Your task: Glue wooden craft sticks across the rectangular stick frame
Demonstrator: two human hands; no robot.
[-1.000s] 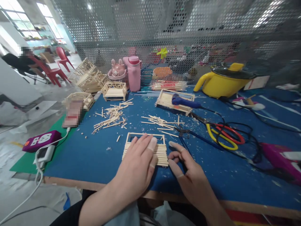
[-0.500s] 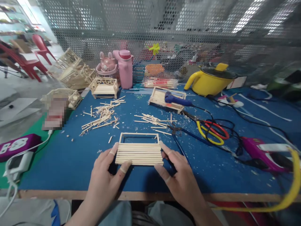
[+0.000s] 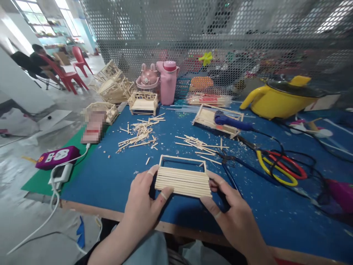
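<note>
Between my hands is a small wooden stick frame, its near part covered by a row of thin sticks laid side by side, its far part an open rectangle. My left hand grips its left end, thumb on the near edge and fingers at the side. At the right end my right hand holds it the same way. Several fingertips wear pale covers. Beyond the frame lie two loose piles of sticks, a left pile and a right pile. Blue-handled pliers lie just past my right hand.
A blue glue gun rests on another stick frame. Scissors lie among black cables at right. A yellow pot, pink bottle and small wooden bench stand at the back. A purple power bank sits left.
The camera view has turned to the left, so everything appears shifted right. Both hands still hold the stick frame, which now looks slightly tilted, its right end lower in the picture.
</note>
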